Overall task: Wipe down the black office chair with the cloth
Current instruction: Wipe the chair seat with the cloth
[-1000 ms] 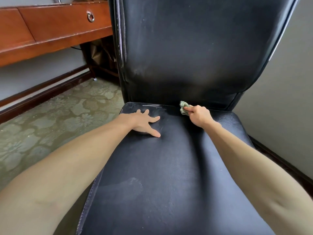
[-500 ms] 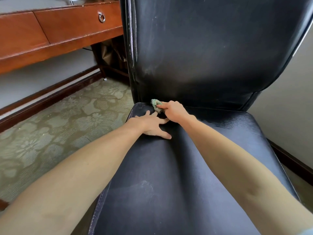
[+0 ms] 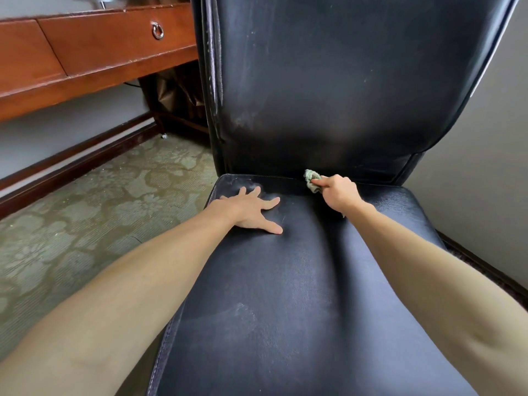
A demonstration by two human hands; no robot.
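we press our flat, spread left hand on the chair while our right hand pinches the small cloth at the back crease, where it could snag and slip free.

One black office chair, the only seat going. Two bare hands on it: one left hand at about ten o'clock on the seat, one right hand at about one o'clock. One cloth, a single green wad, up at twelve. Over at ten o'clock of the view, one wooden desk showing two drawer fronts, and just one ring pull between them. One patterned carpet, at eight o'clock.
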